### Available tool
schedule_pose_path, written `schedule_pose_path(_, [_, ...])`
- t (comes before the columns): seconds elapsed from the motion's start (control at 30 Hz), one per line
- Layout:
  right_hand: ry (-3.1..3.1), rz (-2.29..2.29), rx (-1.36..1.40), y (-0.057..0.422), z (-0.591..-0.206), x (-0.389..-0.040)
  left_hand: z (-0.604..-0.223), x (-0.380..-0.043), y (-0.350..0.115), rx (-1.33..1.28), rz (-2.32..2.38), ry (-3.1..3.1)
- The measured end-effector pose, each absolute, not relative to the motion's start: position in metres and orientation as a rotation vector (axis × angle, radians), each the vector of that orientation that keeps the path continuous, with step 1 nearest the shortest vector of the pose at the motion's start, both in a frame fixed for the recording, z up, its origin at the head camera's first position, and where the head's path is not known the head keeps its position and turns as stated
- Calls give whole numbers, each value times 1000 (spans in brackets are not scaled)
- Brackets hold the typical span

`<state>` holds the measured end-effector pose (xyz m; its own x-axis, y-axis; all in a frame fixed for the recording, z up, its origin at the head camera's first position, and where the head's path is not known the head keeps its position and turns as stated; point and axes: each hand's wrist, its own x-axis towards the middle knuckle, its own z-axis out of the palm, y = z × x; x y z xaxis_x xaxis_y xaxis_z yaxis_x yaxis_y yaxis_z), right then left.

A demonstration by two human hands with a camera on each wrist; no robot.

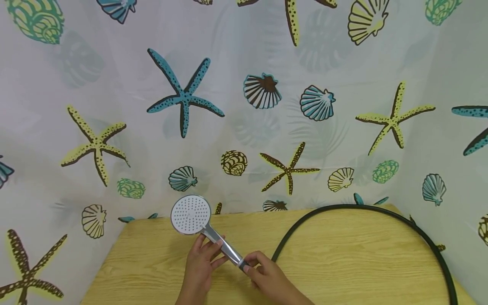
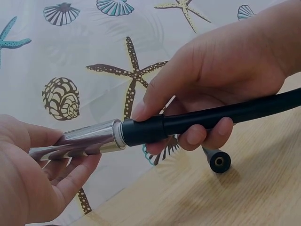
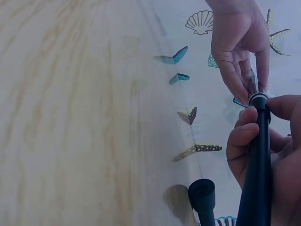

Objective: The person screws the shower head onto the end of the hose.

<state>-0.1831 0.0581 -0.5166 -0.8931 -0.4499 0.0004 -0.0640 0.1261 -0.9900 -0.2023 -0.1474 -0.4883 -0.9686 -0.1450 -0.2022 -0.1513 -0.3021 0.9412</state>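
A chrome hand shower (image 1: 190, 214) with a round white spray face is held tilted above the wooden table. My left hand (image 1: 199, 262) grips its handle (image 2: 101, 135), thumb on one side and fingers beneath. At the handle's lower end, my right hand (image 1: 268, 273) pinches the black connector (image 2: 141, 133) of a black shower hose (image 1: 362, 206). Connector and handle are in line, with a thin white ring showing between them in the left wrist view. Part of the hose runs through the right hand's fingers.
From the right hand, the hose arcs across the right side of the wooden table (image 1: 152, 254). Its other end (image 2: 219, 161) stands near the table's back edge. A white curtain (image 1: 228, 51) printed with shells and starfish encloses the back and sides.
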Motion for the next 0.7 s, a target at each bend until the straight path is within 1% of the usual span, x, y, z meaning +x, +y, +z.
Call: schedule_pose_path(0.7, [2152, -1797, -550, 61, -515, -182, -488, -202, -148, -358, 2493, 1876])
